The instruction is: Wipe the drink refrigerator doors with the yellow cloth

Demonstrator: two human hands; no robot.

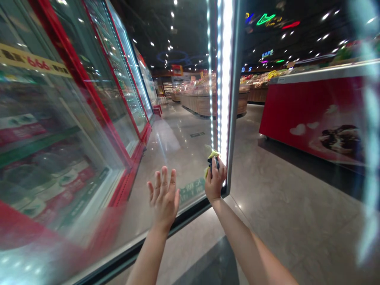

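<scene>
A glass door [190, 138] with a dark lower frame and a bright strip of lights along its right edge stands open before me. My left hand [164, 196] has its fingers spread, palm toward the glass, near the door's lower part; whether it touches the pane is hard to tell. Near the lower right corner, my right hand [216, 178] is closed around a yellow-green cloth [214, 154] with something dark in it, against the glass beside the light strip.
Red-framed glass coolers [127, 154] with shelves of packaged goods line the left side. A red chest freezer [308, 114] stands at the right. Wooden produce stands [196, 103] are farther back. The floor [267, 213] is shiny tile.
</scene>
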